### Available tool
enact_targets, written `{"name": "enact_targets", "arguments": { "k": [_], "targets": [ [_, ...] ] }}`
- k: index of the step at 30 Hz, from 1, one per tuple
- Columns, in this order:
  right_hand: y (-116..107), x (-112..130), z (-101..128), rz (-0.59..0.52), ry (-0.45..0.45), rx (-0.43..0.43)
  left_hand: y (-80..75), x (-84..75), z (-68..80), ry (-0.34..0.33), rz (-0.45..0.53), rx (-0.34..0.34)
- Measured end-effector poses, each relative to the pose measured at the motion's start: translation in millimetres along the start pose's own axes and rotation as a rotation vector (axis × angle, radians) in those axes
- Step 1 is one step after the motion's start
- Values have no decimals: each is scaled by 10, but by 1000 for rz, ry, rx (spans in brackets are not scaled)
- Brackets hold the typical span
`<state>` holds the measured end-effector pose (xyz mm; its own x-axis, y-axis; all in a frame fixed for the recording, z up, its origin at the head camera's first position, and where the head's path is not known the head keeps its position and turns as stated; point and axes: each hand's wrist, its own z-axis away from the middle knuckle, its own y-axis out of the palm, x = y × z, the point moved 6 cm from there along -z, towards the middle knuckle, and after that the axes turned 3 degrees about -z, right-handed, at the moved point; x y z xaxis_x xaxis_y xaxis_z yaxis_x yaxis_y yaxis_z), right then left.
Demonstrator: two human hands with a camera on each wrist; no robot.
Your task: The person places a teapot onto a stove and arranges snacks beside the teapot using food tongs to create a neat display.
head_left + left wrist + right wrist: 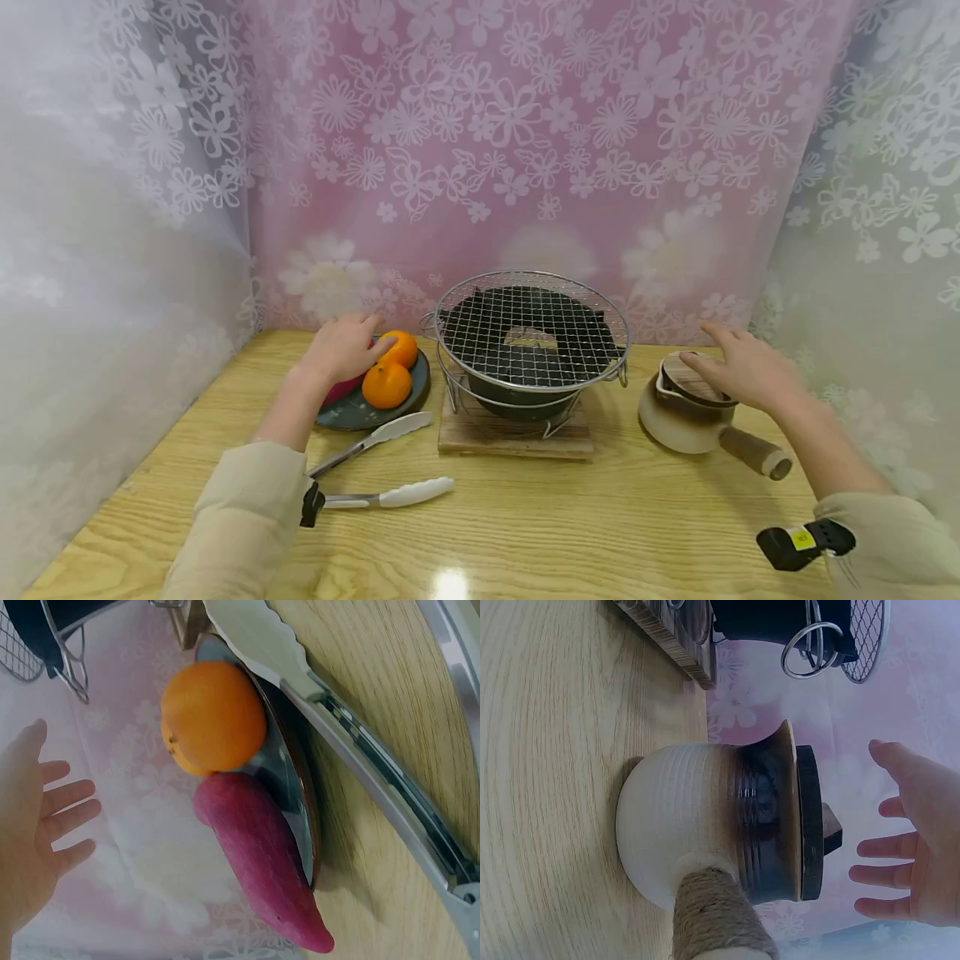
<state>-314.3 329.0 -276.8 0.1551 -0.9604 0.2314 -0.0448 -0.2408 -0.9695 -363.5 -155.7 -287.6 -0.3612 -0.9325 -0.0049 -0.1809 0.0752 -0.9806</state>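
Note:
My left hand (341, 346) hovers with fingers extended over a dark plate (360, 417), holding nothing. Two oranges (386, 385) and a magenta sweet potato (255, 855) lie on that plate; the left wrist view shows a gap between them and the hand. Tongs with white scalloped tips (408, 493) are spread apart on the table, partly hidden by my left forearm. On the other side, my right hand (757, 371) is held with loosely straight fingers above a brown-and-cream ceramic pot (675, 802). Its wooden lid (688, 377) is on, and the right wrist view shows the hand apart from it.
Between the hands, a black grill with a round wire mesh (525, 367) stands on a wooden board (517, 446). The pot's rope-wrapped handle (746, 450) points toward the front right. Flowered curtains (517, 150) enclose the wooden table (525, 533) at the back and sides.

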Motion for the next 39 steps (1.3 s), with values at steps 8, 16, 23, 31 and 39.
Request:
{"name": "enact_targets", "arguments": {
  "k": [8, 16, 23, 31, 39],
  "targets": [
    [-23, 30, 98, 32, -19, -35, 1, -248, 60, 107, -22, -22],
    [-48, 77, 185, 74, -41, -67, -38, -404, 103, 190, -59, -67],
    [-80, 110, 278, 129, -100, -174, 16, -503, 144, 233, -42, -26],
    [-86, 116, 353, 129, -97, -171, 118, -640, 203, 324, -79, -19],
    [-73, 102, 452, 83, -135, -170, 187, -749, 271, 384, -54, -60]
  ]
}}
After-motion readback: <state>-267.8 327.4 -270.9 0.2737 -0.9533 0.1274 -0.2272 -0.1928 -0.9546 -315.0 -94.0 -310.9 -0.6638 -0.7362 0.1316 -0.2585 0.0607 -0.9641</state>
